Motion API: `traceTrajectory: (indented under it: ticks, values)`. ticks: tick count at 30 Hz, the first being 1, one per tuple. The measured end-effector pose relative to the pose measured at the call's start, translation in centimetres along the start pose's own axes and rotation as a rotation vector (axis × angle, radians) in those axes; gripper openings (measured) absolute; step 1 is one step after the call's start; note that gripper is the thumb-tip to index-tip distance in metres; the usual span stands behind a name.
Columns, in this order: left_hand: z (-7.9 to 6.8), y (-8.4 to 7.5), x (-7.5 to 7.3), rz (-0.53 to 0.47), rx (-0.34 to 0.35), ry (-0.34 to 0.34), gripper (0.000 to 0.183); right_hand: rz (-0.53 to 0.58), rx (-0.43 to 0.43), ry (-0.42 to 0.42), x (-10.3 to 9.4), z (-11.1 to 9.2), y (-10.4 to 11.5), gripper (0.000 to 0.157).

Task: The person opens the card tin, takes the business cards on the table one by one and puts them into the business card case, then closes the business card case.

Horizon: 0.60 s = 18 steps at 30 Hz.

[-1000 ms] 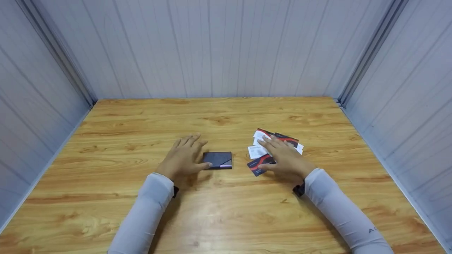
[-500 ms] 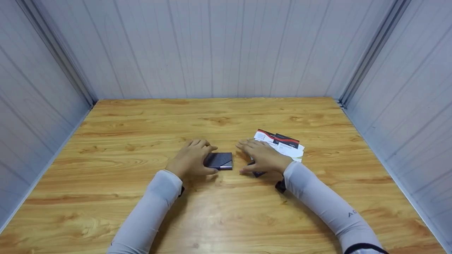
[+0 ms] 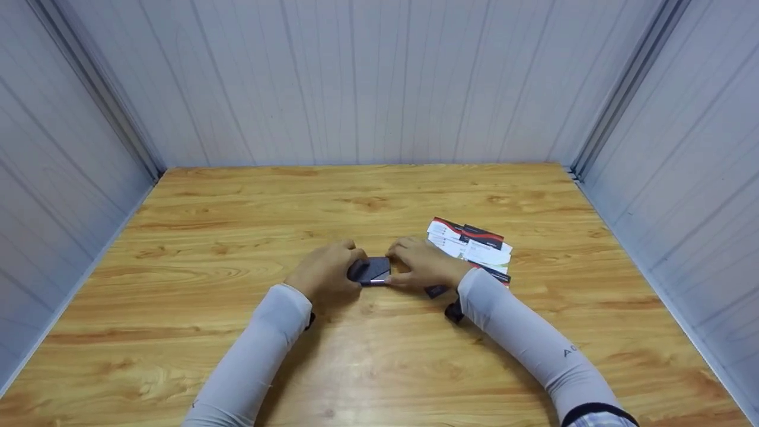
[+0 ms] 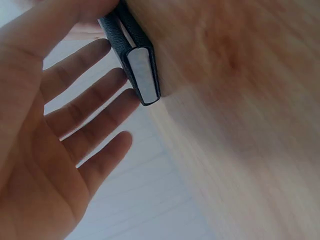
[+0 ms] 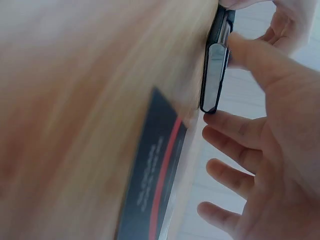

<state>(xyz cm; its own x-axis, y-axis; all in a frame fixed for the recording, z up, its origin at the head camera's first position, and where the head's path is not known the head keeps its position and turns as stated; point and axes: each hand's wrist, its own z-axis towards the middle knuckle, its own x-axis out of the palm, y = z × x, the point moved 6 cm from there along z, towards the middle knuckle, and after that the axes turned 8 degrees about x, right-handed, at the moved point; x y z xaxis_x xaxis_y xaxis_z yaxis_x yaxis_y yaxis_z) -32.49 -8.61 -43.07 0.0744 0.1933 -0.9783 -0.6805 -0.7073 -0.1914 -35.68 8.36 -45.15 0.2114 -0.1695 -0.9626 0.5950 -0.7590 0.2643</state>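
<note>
A small black card case [image 3: 375, 271] with a silvery strip along its near edge lies flat on the wooden table. My left hand [image 3: 327, 270] grips its left end, thumb at the near edge and fingers at the far edge. The metal end plate of the card case [image 4: 142, 75] shows in the left wrist view. From the right, my right hand [image 3: 428, 264] pinches the case's other end between thumb and index finger. Its remaining fingers stay off the case in the right wrist view. Part of the case is hidden under the left hand.
Several business cards [image 3: 489, 252], white and black with red stripes, lie overlapping to the right of the case. One dark card [image 5: 155, 165] lies partly beneath the right hand. Panelled walls [image 3: 379, 83] border the wooden table [image 3: 367, 367] at the back and sides.
Both hands have come inward and closed on the card case's two ends. My right hand has left its place over the business cards, which now show more fully.
</note>
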Motion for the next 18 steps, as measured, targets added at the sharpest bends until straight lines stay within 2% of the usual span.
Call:
traceTrajectory:
  ticks: [6, 18]
  values:
    - [0.12, 0.06, 0.11, -0.101, -0.018, 0.004, 0.040, 0.018, -0.013, -0.016, -0.05, 0.07, 0.23, 0.055]
    - [0.50, -0.02, 0.01, -0.127, -0.026, 0.007, 0.040, 0.127, 0.043, 0.083, 0.05, 0.26, 0.04, 0.057]
